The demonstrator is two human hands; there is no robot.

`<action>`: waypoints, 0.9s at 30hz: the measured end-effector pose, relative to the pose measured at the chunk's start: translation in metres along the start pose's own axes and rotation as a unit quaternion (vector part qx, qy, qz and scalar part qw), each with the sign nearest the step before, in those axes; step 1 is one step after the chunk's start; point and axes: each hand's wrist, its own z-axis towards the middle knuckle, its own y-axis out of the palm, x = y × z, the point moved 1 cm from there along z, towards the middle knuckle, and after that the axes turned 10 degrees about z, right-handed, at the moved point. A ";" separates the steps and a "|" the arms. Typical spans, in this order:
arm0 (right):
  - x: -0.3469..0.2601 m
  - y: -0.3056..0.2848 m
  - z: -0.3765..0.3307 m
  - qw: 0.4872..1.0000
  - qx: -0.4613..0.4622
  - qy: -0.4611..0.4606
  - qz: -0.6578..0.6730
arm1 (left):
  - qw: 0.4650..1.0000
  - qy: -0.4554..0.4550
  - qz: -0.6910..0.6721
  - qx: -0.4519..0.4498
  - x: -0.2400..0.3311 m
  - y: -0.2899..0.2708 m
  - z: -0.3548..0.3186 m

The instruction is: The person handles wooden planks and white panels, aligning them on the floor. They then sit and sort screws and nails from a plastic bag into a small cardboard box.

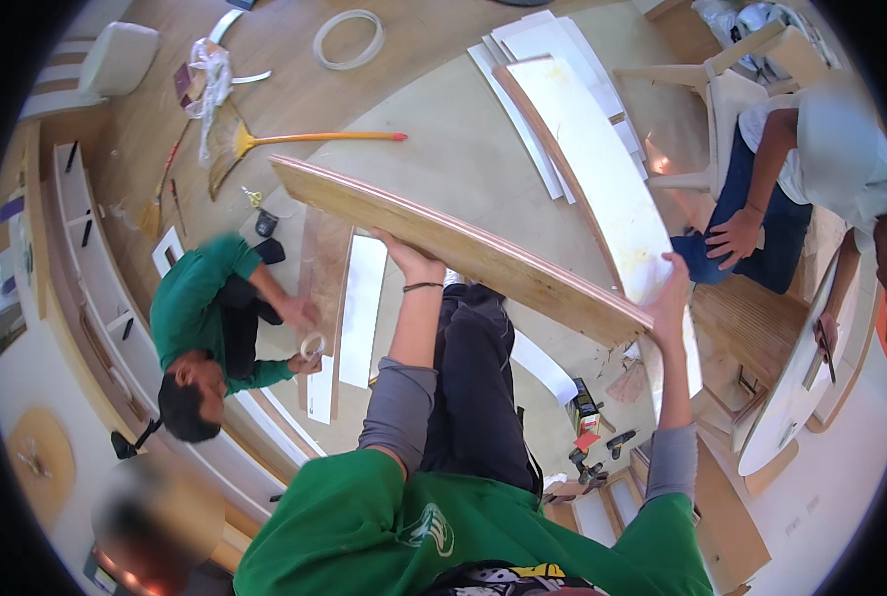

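A long wooden board (473, 253) with a pale layered edge is held up in front of me, slanting from upper left to lower right. My left hand (413, 262) grips its lower side near the middle, with the fingertips partly hidden by the board. At the right end, my right hand (670, 298) is closed around the board's corner. Beyond the board lies a long white panel (592, 149) with a brown edge, partly covered near my right hand.
At left a person in green (200, 308) crouches with a tape roll (312, 345) over narrow panels (364, 288). Another person (811, 159) sits at right. A yellow broom (240, 142), scissors (253, 197), power drills (587, 467) and stacked white boards (518, 109) lie on the floor.
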 end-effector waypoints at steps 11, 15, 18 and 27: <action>0.061 0.210 0.180 0.994 0.001 0.008 0.114 | 0.975 0.119 0.148 0.115 -0.111 0.001 0.306; 0.066 0.325 0.224 0.993 0.014 -0.020 0.117 | 0.937 0.112 0.258 0.207 -0.171 0.010 0.382; 0.073 0.390 0.252 0.993 0.005 -0.013 0.121 | 0.917 0.098 0.322 0.213 -0.205 0.033 0.407; 0.100 0.507 0.305 0.994 -0.010 -0.047 0.101 | 0.845 0.044 0.472 0.246 -0.265 0.030 0.463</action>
